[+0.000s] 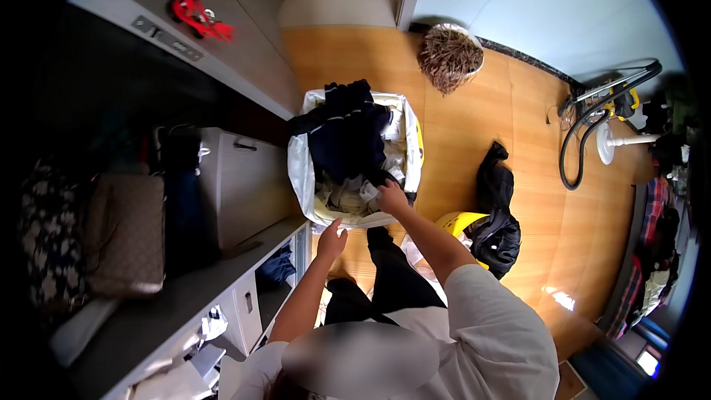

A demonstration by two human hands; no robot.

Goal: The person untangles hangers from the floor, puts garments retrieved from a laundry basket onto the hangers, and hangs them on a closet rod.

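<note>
In front of me stands a laundry basket with a white liner [299, 167], heaped with clothes. A dark navy garment with pale stripes [344, 141] lies on top and hangs over the far rim. White and beige clothes [348, 196] show beneath it. My right hand [393, 198] reaches into the basket's near right corner, its fingers closed on a piece of dark clothing beside a white piece. Just outside the near left rim is my left hand [331, 240], fingers apart and holding nothing.
A yellow container [458, 221] with a black garment [498, 230] over it stands on the right. Cabinets and an open wardrobe with a brown bag [126, 233] line the left. Farther off are a pot of dry stems [449, 58] and a vacuum cleaner [623, 100].
</note>
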